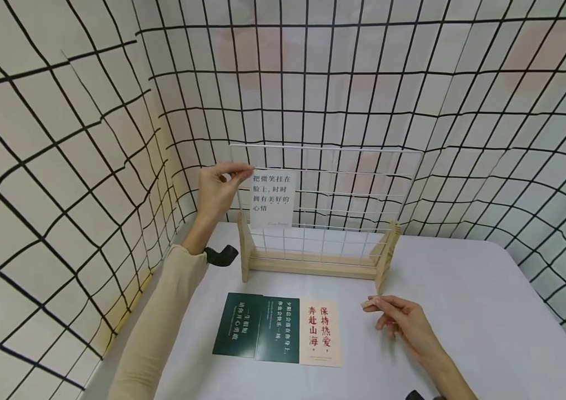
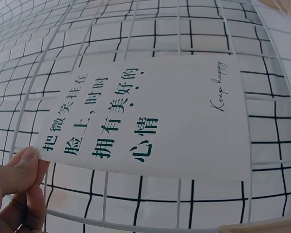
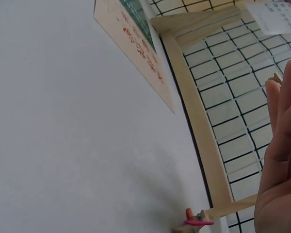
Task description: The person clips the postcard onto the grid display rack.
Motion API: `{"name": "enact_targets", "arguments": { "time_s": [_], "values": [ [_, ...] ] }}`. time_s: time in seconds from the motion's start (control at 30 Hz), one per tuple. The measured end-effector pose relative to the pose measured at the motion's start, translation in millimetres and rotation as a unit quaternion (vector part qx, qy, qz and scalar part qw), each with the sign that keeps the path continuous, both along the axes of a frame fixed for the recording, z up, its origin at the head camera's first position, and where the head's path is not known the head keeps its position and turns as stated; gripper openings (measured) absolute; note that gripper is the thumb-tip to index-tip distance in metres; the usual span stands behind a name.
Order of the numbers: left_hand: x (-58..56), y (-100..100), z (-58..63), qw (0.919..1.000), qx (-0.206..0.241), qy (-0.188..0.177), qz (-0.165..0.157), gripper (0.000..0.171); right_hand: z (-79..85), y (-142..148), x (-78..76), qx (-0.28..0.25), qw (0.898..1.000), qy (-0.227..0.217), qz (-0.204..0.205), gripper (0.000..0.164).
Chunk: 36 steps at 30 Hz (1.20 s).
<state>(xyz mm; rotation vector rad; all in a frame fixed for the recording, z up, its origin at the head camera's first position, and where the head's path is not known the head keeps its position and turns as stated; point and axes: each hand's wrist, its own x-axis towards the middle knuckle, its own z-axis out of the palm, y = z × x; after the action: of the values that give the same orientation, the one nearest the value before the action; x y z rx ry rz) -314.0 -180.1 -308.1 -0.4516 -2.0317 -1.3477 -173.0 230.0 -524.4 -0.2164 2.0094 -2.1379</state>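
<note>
A white card (image 1: 273, 197) with printed Chinese characters hangs upright against a white wire grid (image 1: 335, 191) set in a wooden stand (image 1: 312, 265). My left hand (image 1: 219, 186) pinches its upper left corner between thumb and fingers; the left wrist view shows the card (image 2: 184, 121) with "Keep happy" written on it. Low over the table, to the right of the stand's foot, my right hand (image 1: 402, 322) pinches a small wooden clothespin (image 1: 369, 304). In the right wrist view only the tip of that clothespin (image 3: 275, 77) shows past the fingers.
Two dark green cards (image 1: 236, 325) and a cream card (image 1: 320, 333) with red characters lie in a row before the stand. Small coloured clips (image 3: 196, 221) sit near the stand's foot. Walls with a black grid pattern (image 1: 302, 72) enclose the white table (image 1: 462, 311).
</note>
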Motion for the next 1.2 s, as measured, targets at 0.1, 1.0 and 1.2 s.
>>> {"name": "enact_targets", "arguments": {
  "time_s": [0.1,1.0,1.2],
  "values": [
    [-0.6,0.1,1.7,1.0000,0.002,0.006,0.006,0.005,8.0,-5.1,-4.1,-0.003,1.000,0.012,-0.002,0.026],
    [-8.5,14.3,-0.4,0.9980,0.008,0.053,0.034,0.003,179.2,-111.0,-105.4,-0.110,0.961,0.239,-0.086,0.015],
    [-7.9,11.1,-2.5,0.9967,0.005,0.064,0.050,0.003,201.5,-141.1,-123.7,-0.121,0.947,0.284,-0.089,0.015]
  ]
}}
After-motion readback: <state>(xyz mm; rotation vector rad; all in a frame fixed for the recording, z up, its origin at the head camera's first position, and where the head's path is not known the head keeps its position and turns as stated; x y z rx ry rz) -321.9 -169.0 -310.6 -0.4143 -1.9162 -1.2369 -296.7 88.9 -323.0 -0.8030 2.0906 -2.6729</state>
